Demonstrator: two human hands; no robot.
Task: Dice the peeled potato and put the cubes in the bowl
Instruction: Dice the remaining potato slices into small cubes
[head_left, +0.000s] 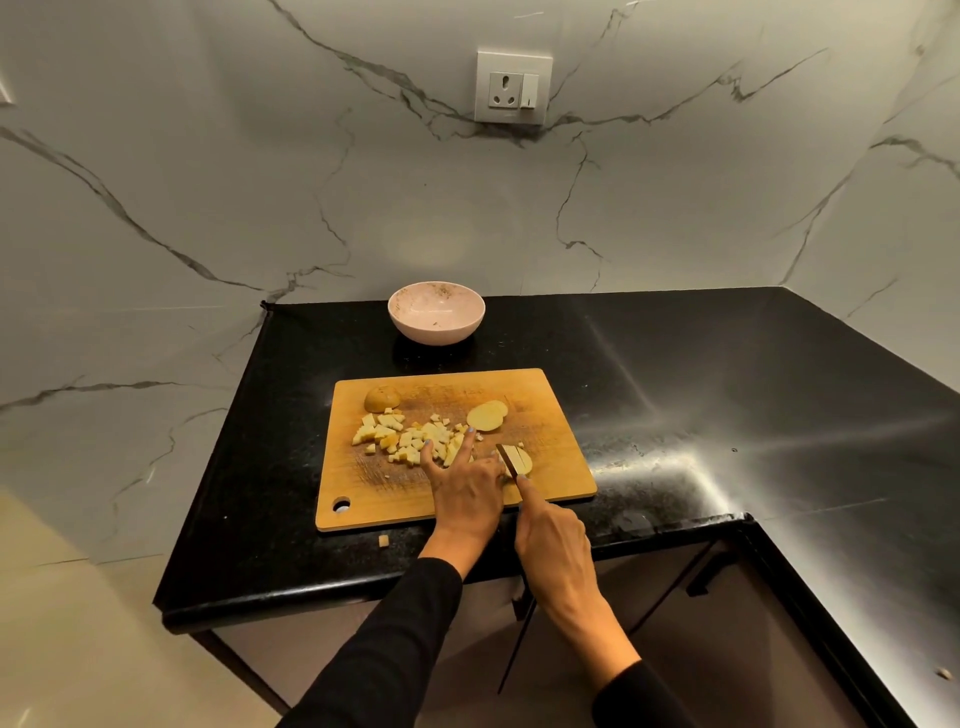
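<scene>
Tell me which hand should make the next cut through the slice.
Right. The right hand already grips the knife with its blade on the potato slice; the left hand steadies that slice on the cutting board.

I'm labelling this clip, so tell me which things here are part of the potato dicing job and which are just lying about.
In use: knife, potato slices, potato cubes, potato end, cutting board, bowl, stray cube.

Just there: wall socket, counter, cabinet handle.

Knife handle buried inside the right hand (553, 540); most of the potato slice (522, 460) tucked behind the left hand (467, 486) and the knife (506, 457) blade; both sleeves (387, 644) chopped off by the bottom edge; bowl (436, 313) specks too small to identify.
</scene>
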